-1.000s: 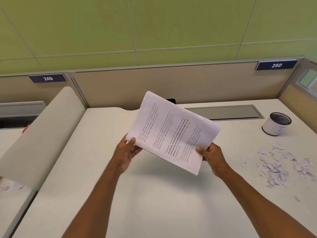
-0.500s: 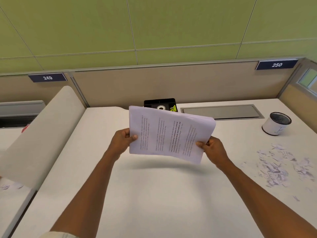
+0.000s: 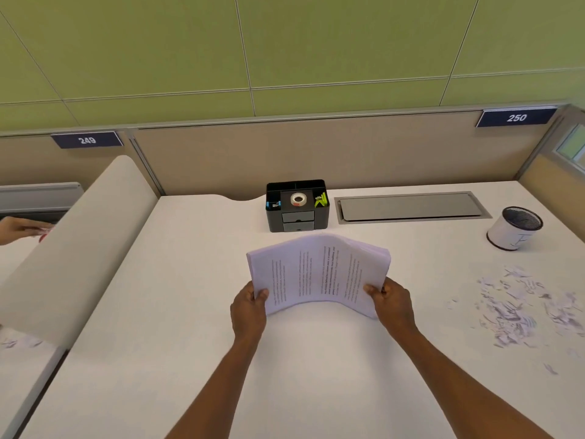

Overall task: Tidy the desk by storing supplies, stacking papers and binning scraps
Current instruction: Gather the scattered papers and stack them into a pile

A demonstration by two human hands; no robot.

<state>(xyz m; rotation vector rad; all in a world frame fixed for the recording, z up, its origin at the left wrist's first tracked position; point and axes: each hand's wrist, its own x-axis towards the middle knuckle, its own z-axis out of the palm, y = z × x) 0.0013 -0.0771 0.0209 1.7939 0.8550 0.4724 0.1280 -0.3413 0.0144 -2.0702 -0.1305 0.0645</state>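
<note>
A stack of printed papers (image 3: 316, 274) bows upward in the middle, low over the white desk (image 3: 190, 359). My left hand (image 3: 248, 312) grips its near left corner, thumb on top. My right hand (image 3: 394, 304) grips the near right corner the same way. Behind the papers stands a black desk organiser (image 3: 297, 205) holding a tape roll (image 3: 299, 199), a yellow-green item and small clips. Torn paper scraps (image 3: 519, 305) lie scattered at the right. A small white bin with a black mesh rim (image 3: 514, 228) stands at the far right.
A grey cable-tray lid (image 3: 411, 207) is set into the desk at the back. A beige divider (image 3: 72, 248) borders the left side; beyond it, another person's hand (image 3: 19, 229) reaches in. A partition wall runs along the back.
Both hands have lowered the paper stack from a raised, tilted hold to just over the desk. The organiser behind it has come into full view.
</note>
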